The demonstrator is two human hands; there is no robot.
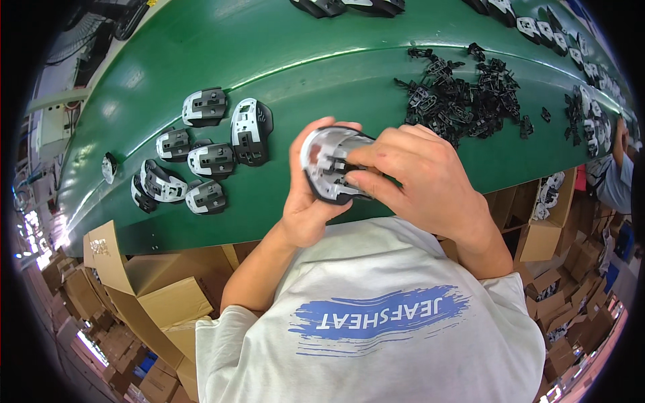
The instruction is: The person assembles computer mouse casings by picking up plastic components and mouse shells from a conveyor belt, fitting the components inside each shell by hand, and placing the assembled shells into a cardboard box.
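Observation:
My left hand (304, 209) is wrapped around a white-and-black computer mouse shell (318, 149) and holds its hollow inside upward, above the near part of the green bench. My right hand (428, 180) reaches over the shell from the right. Its thumb and forefinger pinch a small black plastic part (334, 164) at the inside of the shell; the fingers partly cover this part, so I cannot tell how it sits there. A large heap of similar black plastic parts (463, 94) lies to the right, beyond my right hand.
Several white-and-black mouse shells (211, 160) lie on the green bench (295, 74) to the left. More shells (537, 30) line its far right. Open cardboard boxes (175, 302) stand below the near edge. Another person's arm (618, 144) shows at the far right.

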